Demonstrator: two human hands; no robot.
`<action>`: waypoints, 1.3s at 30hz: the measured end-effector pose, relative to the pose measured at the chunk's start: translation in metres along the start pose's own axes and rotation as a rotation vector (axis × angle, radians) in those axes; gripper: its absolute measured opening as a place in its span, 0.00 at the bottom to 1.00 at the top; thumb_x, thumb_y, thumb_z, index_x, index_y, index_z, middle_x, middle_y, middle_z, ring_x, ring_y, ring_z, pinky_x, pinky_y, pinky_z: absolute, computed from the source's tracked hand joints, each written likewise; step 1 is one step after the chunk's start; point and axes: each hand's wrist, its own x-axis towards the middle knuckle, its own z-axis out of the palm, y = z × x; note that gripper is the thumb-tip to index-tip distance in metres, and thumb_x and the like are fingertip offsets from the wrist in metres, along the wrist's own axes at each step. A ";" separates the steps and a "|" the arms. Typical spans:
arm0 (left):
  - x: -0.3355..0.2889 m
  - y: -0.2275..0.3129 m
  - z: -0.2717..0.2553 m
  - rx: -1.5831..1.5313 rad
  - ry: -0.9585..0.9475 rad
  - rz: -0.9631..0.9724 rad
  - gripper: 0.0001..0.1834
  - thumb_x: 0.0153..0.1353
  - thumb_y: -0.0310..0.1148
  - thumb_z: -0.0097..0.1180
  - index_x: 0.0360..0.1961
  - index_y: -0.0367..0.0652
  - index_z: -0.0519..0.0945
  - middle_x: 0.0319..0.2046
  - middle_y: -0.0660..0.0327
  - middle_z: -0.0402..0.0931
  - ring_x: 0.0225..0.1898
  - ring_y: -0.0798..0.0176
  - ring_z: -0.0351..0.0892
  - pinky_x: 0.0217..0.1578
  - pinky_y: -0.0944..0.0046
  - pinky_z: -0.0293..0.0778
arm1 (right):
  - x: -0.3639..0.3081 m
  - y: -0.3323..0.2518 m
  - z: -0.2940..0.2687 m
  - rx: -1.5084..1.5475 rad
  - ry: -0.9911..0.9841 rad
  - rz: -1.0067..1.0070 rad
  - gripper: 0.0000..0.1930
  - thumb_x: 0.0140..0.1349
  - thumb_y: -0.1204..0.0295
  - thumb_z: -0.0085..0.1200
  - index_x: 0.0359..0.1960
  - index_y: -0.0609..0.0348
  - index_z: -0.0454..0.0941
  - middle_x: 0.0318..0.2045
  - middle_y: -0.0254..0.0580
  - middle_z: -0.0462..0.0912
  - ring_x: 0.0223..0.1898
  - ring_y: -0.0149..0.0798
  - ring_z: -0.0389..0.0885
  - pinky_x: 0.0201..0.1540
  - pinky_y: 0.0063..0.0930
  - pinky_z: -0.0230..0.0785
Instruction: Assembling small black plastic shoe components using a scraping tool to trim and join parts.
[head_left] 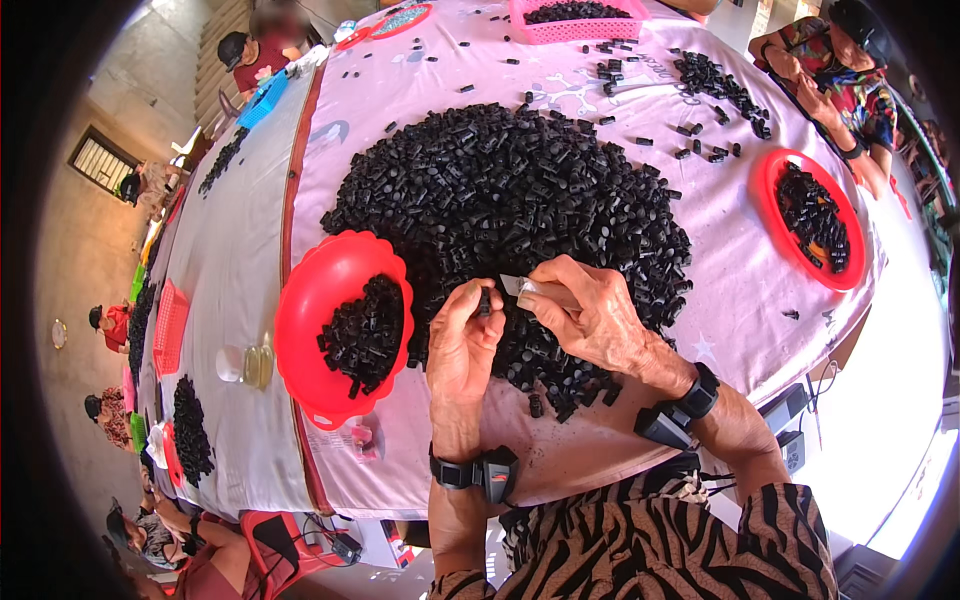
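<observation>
In the head camera's view, a worker in a tiger-striped garment bends to handwork at the near side of a broad pile of black pieces (pixel 500 190) heaped on a pink cloth (pixel 400 470). Above the pile's near part, the left hand (pixel 462 345) pinches one small black piece (pixel 484 303) between thumb and fingertips. Just beside it, the right hand (pixel 597 318) has its thumb and forefinger pressed on a flat, pale blade (pixel 514 285); whether the edge touches the piece cannot be told.

The step in hand looks like trimming a single piece. The next move would seem to call for a steady left pinch and a short, careful stroke, with the edge clear of the thumb.

Left of the pile, a scalloped red basin (pixel 310 310) holds more black pieces, perhaps finished ones. Beyond the pile stands a pink basket (pixel 575 32); to its right, a red tray (pixel 765 195).
</observation>
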 end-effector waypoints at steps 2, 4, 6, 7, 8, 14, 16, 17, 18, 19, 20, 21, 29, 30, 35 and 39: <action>0.002 -0.003 0.002 -0.016 0.049 0.010 0.11 0.65 0.29 0.57 0.45 0.32 0.79 0.36 0.57 0.78 0.30 0.67 0.74 0.30 0.72 0.71 | 0.000 0.000 0.000 0.002 -0.007 0.005 0.12 0.62 0.71 0.61 0.39 0.64 0.74 0.29 0.49 0.83 0.28 0.49 0.85 0.27 0.33 0.77; 0.002 -0.002 -0.003 -0.013 -0.015 -0.006 0.12 0.66 0.29 0.57 0.46 0.32 0.79 0.37 0.56 0.78 0.30 0.67 0.74 0.29 0.72 0.70 | 0.001 -0.002 -0.001 0.002 -0.014 0.010 0.12 0.61 0.71 0.62 0.39 0.64 0.74 0.29 0.49 0.83 0.28 0.49 0.85 0.27 0.33 0.77; 0.002 -0.001 -0.006 -0.010 -0.080 -0.023 0.12 0.66 0.30 0.56 0.46 0.32 0.79 0.38 0.56 0.78 0.30 0.67 0.73 0.29 0.72 0.70 | 0.001 -0.004 -0.001 -0.014 -0.004 0.016 0.11 0.61 0.71 0.62 0.39 0.64 0.74 0.29 0.49 0.83 0.28 0.48 0.86 0.28 0.32 0.77; 0.002 0.000 -0.006 -0.009 -0.105 -0.019 0.12 0.67 0.30 0.56 0.47 0.33 0.79 0.38 0.56 0.78 0.30 0.67 0.74 0.30 0.72 0.70 | 0.002 -0.003 -0.002 -0.013 -0.003 0.016 0.11 0.61 0.71 0.62 0.39 0.64 0.74 0.29 0.49 0.83 0.28 0.48 0.86 0.28 0.32 0.77; 0.002 0.000 -0.005 -0.008 -0.130 -0.014 0.13 0.67 0.31 0.56 0.47 0.33 0.79 0.38 0.56 0.78 0.31 0.67 0.74 0.30 0.72 0.71 | 0.002 -0.003 -0.003 -0.003 0.006 0.018 0.11 0.61 0.72 0.61 0.39 0.64 0.74 0.29 0.48 0.83 0.28 0.47 0.86 0.28 0.32 0.77; -0.001 -0.001 0.006 0.146 -0.002 0.160 0.12 0.66 0.29 0.56 0.47 0.34 0.79 0.35 0.56 0.80 0.29 0.66 0.78 0.28 0.71 0.73 | 0.003 -0.003 0.002 0.030 0.090 0.015 0.08 0.59 0.71 0.61 0.37 0.59 0.75 0.24 0.48 0.82 0.25 0.52 0.83 0.24 0.38 0.74; -0.004 0.004 0.007 0.159 0.014 0.206 0.11 0.65 0.29 0.57 0.45 0.35 0.80 0.34 0.56 0.80 0.27 0.66 0.78 0.25 0.70 0.72 | 0.003 -0.002 0.002 0.029 0.082 0.029 0.09 0.59 0.71 0.61 0.37 0.58 0.75 0.24 0.49 0.82 0.25 0.53 0.83 0.24 0.38 0.75; -0.006 0.007 0.008 0.172 0.028 0.252 0.10 0.64 0.29 0.57 0.43 0.35 0.80 0.32 0.56 0.80 0.25 0.66 0.78 0.23 0.70 0.72 | 0.003 -0.002 0.001 0.023 0.084 0.028 0.09 0.59 0.71 0.61 0.37 0.58 0.75 0.24 0.49 0.82 0.25 0.53 0.83 0.24 0.38 0.75; -0.007 0.011 0.010 0.188 0.087 0.281 0.08 0.63 0.29 0.58 0.40 0.36 0.81 0.31 0.57 0.80 0.23 0.66 0.77 0.20 0.70 0.70 | 0.003 -0.002 0.000 0.016 0.086 0.027 0.09 0.59 0.71 0.61 0.37 0.58 0.74 0.24 0.50 0.82 0.25 0.53 0.83 0.24 0.38 0.75; -0.007 0.014 0.009 0.216 0.116 0.343 0.08 0.63 0.29 0.59 0.40 0.36 0.81 0.31 0.56 0.80 0.23 0.66 0.77 0.21 0.70 0.70 | 0.003 -0.001 0.000 0.016 0.086 0.027 0.09 0.59 0.71 0.61 0.37 0.58 0.74 0.24 0.50 0.82 0.25 0.53 0.83 0.24 0.38 0.75; -0.008 0.018 0.009 0.244 0.145 0.405 0.08 0.63 0.30 0.59 0.40 0.36 0.81 0.31 0.56 0.80 0.23 0.67 0.77 0.21 0.71 0.70 | 0.003 0.000 -0.001 0.011 0.087 0.024 0.10 0.59 0.71 0.61 0.38 0.58 0.74 0.24 0.50 0.82 0.25 0.54 0.83 0.24 0.39 0.75; -0.010 0.022 0.011 0.284 0.227 0.496 0.08 0.63 0.29 0.59 0.40 0.36 0.80 0.31 0.56 0.80 0.23 0.66 0.77 0.21 0.70 0.70 | 0.003 0.001 -0.001 0.005 0.089 0.022 0.10 0.59 0.71 0.61 0.38 0.58 0.74 0.25 0.51 0.82 0.25 0.54 0.83 0.24 0.39 0.75; -0.017 0.052 0.000 0.821 0.658 1.043 0.11 0.62 0.23 0.57 0.45 0.35 0.83 0.40 0.59 0.81 0.41 0.67 0.78 0.46 0.70 0.73 | 0.003 -0.002 -0.004 -0.020 0.051 0.019 0.11 0.60 0.71 0.61 0.40 0.61 0.74 0.28 0.50 0.83 0.27 0.49 0.85 0.26 0.34 0.77; -0.015 0.050 0.003 0.792 0.655 1.025 0.11 0.62 0.23 0.56 0.45 0.35 0.83 0.40 0.60 0.81 0.42 0.67 0.77 0.46 0.70 0.73 | 0.003 -0.002 -0.005 -0.037 0.031 0.034 0.12 0.62 0.71 0.62 0.41 0.63 0.74 0.30 0.49 0.84 0.29 0.44 0.87 0.28 0.30 0.78; -0.013 0.033 0.004 0.747 0.311 0.843 0.09 0.62 0.20 0.54 0.42 0.35 0.83 0.40 0.60 0.80 0.38 0.69 0.78 0.40 0.69 0.75 | 0.003 0.000 -0.005 -0.043 0.033 0.039 0.12 0.61 0.71 0.62 0.41 0.63 0.74 0.30 0.49 0.84 0.29 0.45 0.87 0.28 0.30 0.78; -0.007 0.012 0.000 0.895 0.125 0.436 0.09 0.59 0.18 0.59 0.41 0.37 0.83 0.37 0.61 0.79 0.32 0.74 0.77 0.29 0.75 0.73 | 0.002 -0.001 -0.003 -0.041 0.031 0.046 0.12 0.61 0.71 0.62 0.41 0.64 0.74 0.30 0.49 0.84 0.30 0.46 0.87 0.29 0.31 0.78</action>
